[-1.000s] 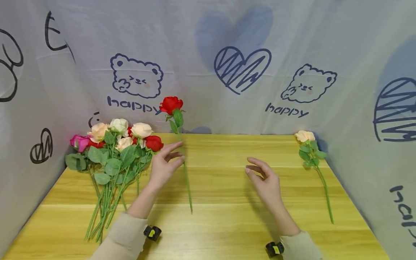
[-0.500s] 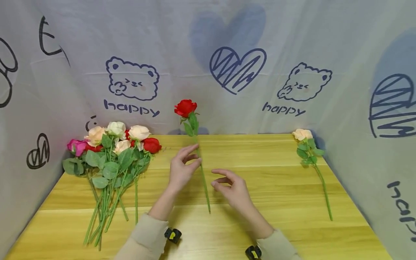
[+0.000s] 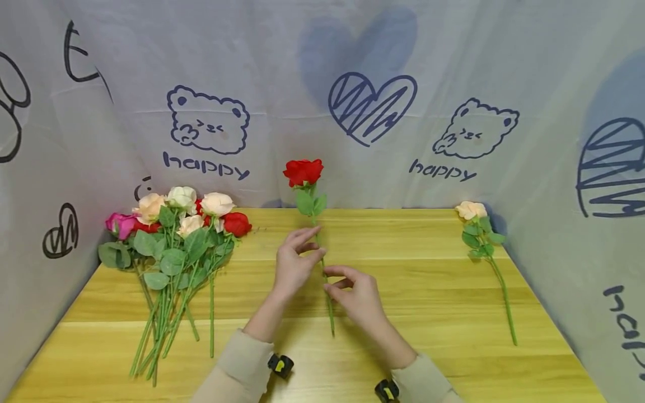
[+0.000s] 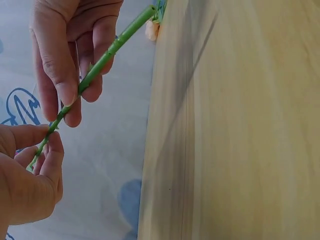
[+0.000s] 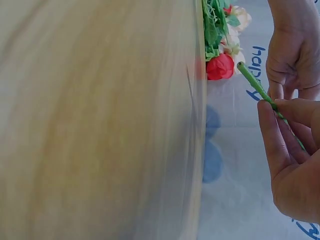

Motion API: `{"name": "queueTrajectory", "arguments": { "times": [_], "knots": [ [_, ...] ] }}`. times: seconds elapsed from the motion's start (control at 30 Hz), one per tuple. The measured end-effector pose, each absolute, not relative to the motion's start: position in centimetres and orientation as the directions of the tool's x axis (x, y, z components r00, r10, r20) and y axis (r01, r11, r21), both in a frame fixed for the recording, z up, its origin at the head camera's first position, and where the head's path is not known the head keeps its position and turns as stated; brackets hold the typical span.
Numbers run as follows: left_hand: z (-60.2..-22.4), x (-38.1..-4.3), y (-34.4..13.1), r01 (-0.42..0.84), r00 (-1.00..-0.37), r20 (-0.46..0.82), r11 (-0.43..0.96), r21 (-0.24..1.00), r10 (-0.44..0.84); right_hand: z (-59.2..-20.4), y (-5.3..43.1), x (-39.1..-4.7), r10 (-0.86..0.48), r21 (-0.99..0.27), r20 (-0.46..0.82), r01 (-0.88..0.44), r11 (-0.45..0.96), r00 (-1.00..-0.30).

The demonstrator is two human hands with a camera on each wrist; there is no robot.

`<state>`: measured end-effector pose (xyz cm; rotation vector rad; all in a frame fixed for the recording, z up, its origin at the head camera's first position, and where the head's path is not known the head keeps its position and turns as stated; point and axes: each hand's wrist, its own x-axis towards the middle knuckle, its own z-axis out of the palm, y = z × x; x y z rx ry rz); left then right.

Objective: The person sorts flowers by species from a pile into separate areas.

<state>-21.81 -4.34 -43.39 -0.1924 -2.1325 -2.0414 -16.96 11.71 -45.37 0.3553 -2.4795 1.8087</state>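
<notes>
A red rose [image 3: 303, 172] on a long green stem is held up over the middle of the table. My left hand [image 3: 295, 262] pinches its stem between thumb and fingers, a little below the leaves. Lower on the same stem, my right hand [image 3: 356, 294] has its thumb and fingertips around it. Both wrist views show this, with the cut end of the green stem [image 4: 117, 44] sticking out past the right hand. In the right wrist view the stem [image 5: 255, 82] emerges from between the right thumb and fingers. The bloom is outside both wrist views.
On the left of the wooden table [image 3: 423, 330] lies a pile of roses [image 3: 176, 246] in red, cream, white and magenta, stems toward me. A single peach rose [image 3: 472, 210] lies at the right side. A printed cloth [image 3: 282, 73] hangs behind and at the sides.
My left hand has carried the red rose rightward from beside the pile to the middle. My right hand has moved left and now grips the lower stem.
</notes>
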Motion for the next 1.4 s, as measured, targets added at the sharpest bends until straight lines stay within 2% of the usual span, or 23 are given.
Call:
{"name": "queueTrajectory", "arguments": {
  "times": [0.47, 0.63, 1.03, 1.4],
  "knots": [
    [-42.4, -22.1, -4.7, 0.286, -0.958, 0.286, 0.008, 0.958, 0.021, -43.7, 12.4, -17.6, -0.139, -0.942, 0.188, -0.219, 0.256, -0.972],
    [-42.2, -22.0, -6.2, 0.295, -0.956, 0.295, 0.04, 0.955, 0.001, -43.3, 13.8, -18.2, -0.127, -0.937, 0.187, -0.215, 0.274, -0.974],
    [-43.4, -21.1, -13.9, 0.267, -0.958, 0.285, 0.254, 0.93, -0.037, -44.7, 19.9, -19.4, -0.077, -0.9, 0.097, -0.12, 0.42, -0.992],
    [-44.1, -19.5, -22.7, 0.212, -0.959, 0.28, 0.569, 0.795, -0.034, -45.9, 24.6, -19.6, -0.079, -0.849, 0.002, -0.044, 0.527, -0.997]
  ]
}}
